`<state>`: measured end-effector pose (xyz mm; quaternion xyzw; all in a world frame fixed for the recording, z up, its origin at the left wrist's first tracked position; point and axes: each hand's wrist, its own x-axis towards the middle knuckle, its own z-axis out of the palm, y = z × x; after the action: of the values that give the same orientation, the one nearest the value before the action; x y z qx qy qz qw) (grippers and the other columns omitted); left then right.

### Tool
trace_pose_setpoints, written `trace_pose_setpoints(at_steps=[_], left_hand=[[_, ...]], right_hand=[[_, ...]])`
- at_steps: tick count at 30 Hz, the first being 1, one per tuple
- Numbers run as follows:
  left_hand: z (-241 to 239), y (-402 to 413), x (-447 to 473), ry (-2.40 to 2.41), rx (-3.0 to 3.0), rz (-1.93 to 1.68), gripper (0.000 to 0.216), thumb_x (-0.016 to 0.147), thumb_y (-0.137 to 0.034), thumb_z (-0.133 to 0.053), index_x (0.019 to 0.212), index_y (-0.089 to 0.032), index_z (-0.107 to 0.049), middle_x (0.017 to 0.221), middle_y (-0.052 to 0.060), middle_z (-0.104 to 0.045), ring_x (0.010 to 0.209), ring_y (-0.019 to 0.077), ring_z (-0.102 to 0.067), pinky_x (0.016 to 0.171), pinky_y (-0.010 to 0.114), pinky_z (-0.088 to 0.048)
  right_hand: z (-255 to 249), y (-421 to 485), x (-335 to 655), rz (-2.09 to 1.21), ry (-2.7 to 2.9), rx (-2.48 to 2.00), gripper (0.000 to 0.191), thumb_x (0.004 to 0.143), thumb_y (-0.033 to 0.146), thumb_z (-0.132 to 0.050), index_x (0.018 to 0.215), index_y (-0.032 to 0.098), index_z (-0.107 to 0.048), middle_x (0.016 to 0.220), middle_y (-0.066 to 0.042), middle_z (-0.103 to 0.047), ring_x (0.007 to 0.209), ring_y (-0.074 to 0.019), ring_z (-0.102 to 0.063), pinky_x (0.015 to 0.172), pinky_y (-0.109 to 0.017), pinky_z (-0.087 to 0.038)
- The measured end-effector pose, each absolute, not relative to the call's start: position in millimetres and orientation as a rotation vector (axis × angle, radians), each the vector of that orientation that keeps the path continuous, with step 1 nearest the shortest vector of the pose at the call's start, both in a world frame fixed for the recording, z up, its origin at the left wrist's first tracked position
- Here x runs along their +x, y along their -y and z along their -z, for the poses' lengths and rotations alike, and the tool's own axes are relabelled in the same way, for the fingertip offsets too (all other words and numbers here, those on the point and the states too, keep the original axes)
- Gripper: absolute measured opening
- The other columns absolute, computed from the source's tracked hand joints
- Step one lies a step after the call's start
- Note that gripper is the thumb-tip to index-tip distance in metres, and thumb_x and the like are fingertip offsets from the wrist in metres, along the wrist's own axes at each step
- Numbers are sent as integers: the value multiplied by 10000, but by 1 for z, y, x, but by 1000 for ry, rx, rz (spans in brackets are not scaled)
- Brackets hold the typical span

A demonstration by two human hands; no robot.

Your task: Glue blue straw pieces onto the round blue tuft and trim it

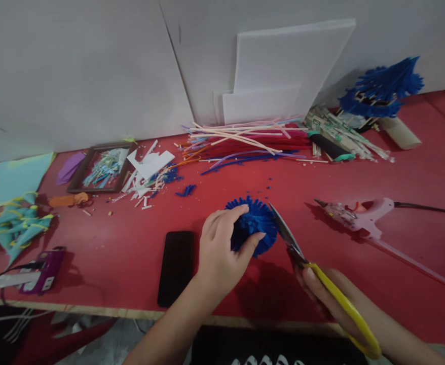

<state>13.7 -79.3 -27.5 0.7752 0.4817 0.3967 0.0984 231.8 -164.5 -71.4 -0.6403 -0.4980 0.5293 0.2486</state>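
Note:
A round blue piece with a fringed edge is in my left hand, thumb and fingers curled over its near side. It looks like paper or felt; I cannot tell which. My right hand grips a pair of scissors with yellow handles. The blades point up and left, their tips beside the right edge of the fringe. Whether the blades touch it is hard to see. Part of the blue piece is hidden under my left fingers. A few small blue scraps lie just beyond it.
A black phone lies left of my left hand. At right rests a pink glue gun with its cord. Behind are thin coloured sticks, a framed tray of clippings and a blue fringed tree shape. A purple power strip sits left.

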Motion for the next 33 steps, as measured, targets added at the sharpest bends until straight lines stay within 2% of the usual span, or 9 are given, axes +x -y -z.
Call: trace_pose_setpoints(at_steps=[4, 9, 14, 22, 27, 33], left_hand=[[27, 78, 13, -1409, 2294, -1158, 346, 954, -389, -724, 1227, -205, -617, 1131, 98, -796, 1051, 258, -757, 965, 449, -618], [29, 79, 14, -1436, 2240, -1150, 313, 967, -393, -704, 1211, -225, -604, 1143, 90, -796, 1055, 267, -759, 1077, 581, -536], [29, 79, 14, -1415, 2239, -1137, 310, 975, -381, -693, 1226, -234, -588, 1153, 88, -794, 1068, 259, -763, 1076, 571, -541], [27, 79, 13, -1395, 2252, -1149, 299, 984, -380, -679, 1226, -231, -584, 1141, 96, -796, 1057, 252, -773, 1062, 558, -562], [27, 79, 14, -1389, 2236, -1141, 291, 993, -373, -666, 1233, -231, -585, 1155, 101, -794, 1067, 262, -774, 1054, 582, -566], [26, 79, 13, -1376, 2226, -1112, 297, 987, -346, -678, 1245, -235, -584, 1167, 99, -791, 1079, 249, -772, 1082, 566, -555]], right_hand=[[68, 163, 231, -1509, 1330, -1750, 703, 853, 908, -343, 658, 241, -454, 556, 36, -386, 523, -119, -352, 469, -284, -291], [58, 156, 228, -1511, 1326, -1772, 738, 800, 957, -337, 634, 243, -425, 571, 33, -371, 531, -115, -340, 457, -279, -276], [48, 151, 227, -1599, 1307, -1808, 798, 705, 1040, -295, 616, 252, -387, 528, 33, -367, 504, -112, -330, 426, -274, -277], [55, 155, 224, -1462, 1344, -1763, 767, 770, 990, -301, 557, 256, -371, 469, 26, -361, 471, -112, -314, 422, -281, -265], [65, 158, 226, -1443, 1352, -1737, 736, 804, 949, -339, 545, 261, -346, 435, 38, -285, 458, -112, -282, 431, -287, -253], [75, 159, 229, -1430, 1321, -1736, 722, 788, 934, -415, 553, 256, -341, 492, 52, -257, 484, -99, -242, 450, -287, -242]])
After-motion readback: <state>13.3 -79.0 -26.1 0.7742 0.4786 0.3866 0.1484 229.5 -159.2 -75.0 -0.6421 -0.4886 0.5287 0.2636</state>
